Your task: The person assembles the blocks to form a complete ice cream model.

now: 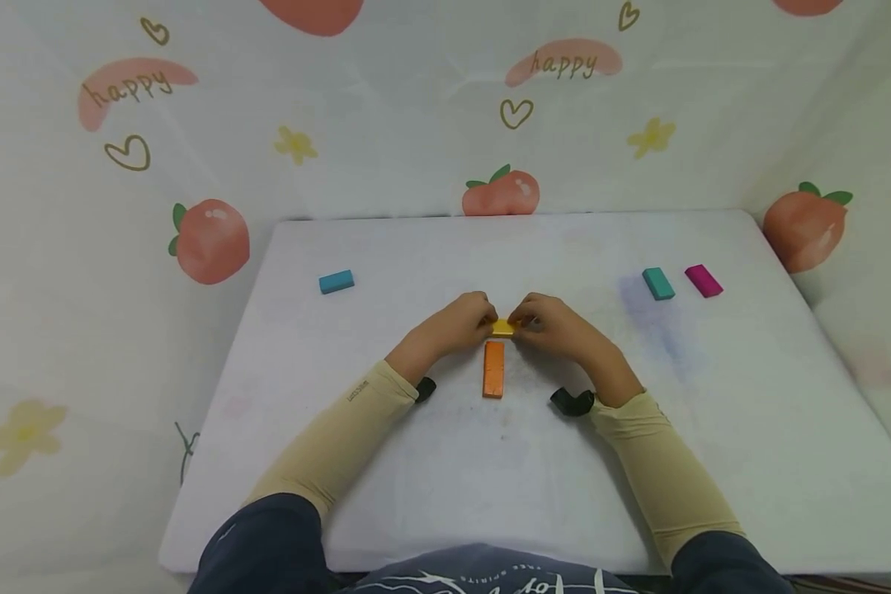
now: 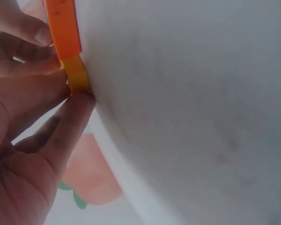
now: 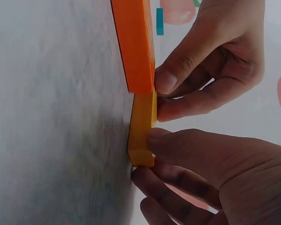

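A yellow block (image 1: 502, 328) lies crosswise near the middle of the white table. My left hand (image 1: 458, 323) pinches its left end, and the fingertips of my right hand (image 1: 555, 328) pinch the right end. Just on the near side of it, an orange block (image 1: 493, 370) lies lengthwise, pointing toward my body. In the right wrist view, thumb and fingers of the right hand (image 3: 215, 161) close about one end of the yellow block (image 3: 143, 124). The left wrist view has the left hand (image 2: 33, 136) at the other end, low against the tabletop. Fingers cover both ends.
A blue block (image 1: 337, 282) lies at the back left of the table (image 1: 416, 462). Toward the back right are a teal block (image 1: 658, 284) and a magenta block (image 1: 704, 280). Behind the table's far edge hangs a printed cloth (image 1: 386, 115). Black straps (image 1: 572, 403) show by the wrists.
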Action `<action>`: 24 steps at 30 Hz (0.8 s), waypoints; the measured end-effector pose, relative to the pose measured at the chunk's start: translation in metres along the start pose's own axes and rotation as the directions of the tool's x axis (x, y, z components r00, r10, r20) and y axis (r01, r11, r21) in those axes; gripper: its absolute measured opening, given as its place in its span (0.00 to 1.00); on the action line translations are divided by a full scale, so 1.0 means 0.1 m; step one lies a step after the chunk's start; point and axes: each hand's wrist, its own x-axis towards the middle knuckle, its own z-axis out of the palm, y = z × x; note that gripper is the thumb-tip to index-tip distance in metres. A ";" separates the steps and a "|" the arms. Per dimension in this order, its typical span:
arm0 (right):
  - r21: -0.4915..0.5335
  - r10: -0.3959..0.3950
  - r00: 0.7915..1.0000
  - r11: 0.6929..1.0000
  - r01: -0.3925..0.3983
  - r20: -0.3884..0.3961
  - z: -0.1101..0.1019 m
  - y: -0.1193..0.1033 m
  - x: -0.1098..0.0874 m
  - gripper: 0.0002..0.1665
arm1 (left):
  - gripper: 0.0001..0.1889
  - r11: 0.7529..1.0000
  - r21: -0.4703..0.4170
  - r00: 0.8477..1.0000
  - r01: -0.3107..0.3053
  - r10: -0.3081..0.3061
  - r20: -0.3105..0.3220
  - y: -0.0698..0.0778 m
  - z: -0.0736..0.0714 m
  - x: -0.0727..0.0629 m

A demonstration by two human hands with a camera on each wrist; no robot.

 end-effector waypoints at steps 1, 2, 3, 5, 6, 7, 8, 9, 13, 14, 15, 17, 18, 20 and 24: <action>-0.004 -0.010 1.000 1.000 0.010 0.002 0.01 -0.01 0.00 0.12 | 0.14 1.000 -0.003 1.000 0.003 -0.003 -0.004 -0.01 0.01 -0.02; -0.008 -0.022 1.000 1.000 0.022 0.002 0.02 -0.02 0.00 0.12 | 0.14 1.000 -0.003 1.000 0.004 -0.004 -0.009 -0.01 0.01 -0.04; -0.008 -0.032 0.999 0.999 0.032 0.000 0.02 -0.03 0.00 0.12 | 0.14 1.000 -0.004 1.000 0.003 -0.003 -0.014 -0.02 0.02 -0.06; -0.013 -0.051 0.999 0.999 0.051 -0.001 0.03 -0.05 0.00 0.12 | 0.14 1.000 -0.002 1.000 0.004 -0.004 -0.023 -0.03 0.03 -0.09; -0.013 -0.058 0.998 0.998 0.058 -0.002 0.04 -0.06 0.00 0.11 | 0.14 1.000 -0.001 1.000 0.004 -0.004 -0.026 -0.03 0.04 -0.10; -0.015 -0.063 0.998 0.998 0.063 -0.001 0.04 -0.06 0.00 0.11 | 0.14 1.000 0.000 1.000 0.002 -0.002 -0.030 -0.04 0.05 -0.11; -0.014 -0.066 0.998 0.998 0.066 -0.001 0.04 -0.07 -0.01 0.11 | 0.13 1.000 0.001 0.999 0.001 -0.001 -0.034 -0.04 0.05 -0.12; -0.013 -0.066 0.998 0.998 0.066 0.001 0.04 -0.08 -0.01 0.11 | 0.13 1.000 0.001 0.999 0.001 -0.001 -0.037 -0.04 0.06 -0.13; -0.010 -0.060 0.998 0.998 0.060 0.014 0.05 -0.09 0.00 0.12 | 0.13 1.000 -0.004 0.999 0.009 -0.009 -0.047 -0.03 0.06 -0.17; -0.009 -0.058 0.998 0.998 0.058 0.018 0.06 -0.09 0.00 0.12 | 0.13 1.000 -0.005 0.999 0.012 -0.012 -0.046 -0.03 0.06 -0.18; -0.007 -0.054 0.998 0.999 0.054 0.021 0.06 -0.09 0.00 0.12 | 0.13 1.000 -0.006 0.999 0.015 -0.015 -0.044 -0.02 0.05 -0.19; -0.008 -0.053 0.998 0.999 0.053 0.024 0.07 -0.09 0.01 0.12 | 0.13 1.000 -0.004 0.999 0.022 -0.022 -0.039 0.00 0.05 -0.20; -0.009 -0.052 0.998 0.999 0.052 0.026 0.07 -0.10 0.01 0.12 | 0.13 1.000 -0.002 0.999 0.025 -0.025 -0.036 0.00 0.05 -0.21; -0.010 -0.052 0.998 0.999 0.053 0.026 0.07 -0.10 0.01 0.12 | 0.13 1.000 0.000 0.999 0.028 -0.028 -0.034 0.01 0.05 -0.22; -0.022 -0.048 0.999 0.999 0.048 0.025 0.05 -0.11 0.00 0.13 | 0.13 0.999 0.006 0.999 0.037 -0.037 -0.035 0.02 0.06 -0.23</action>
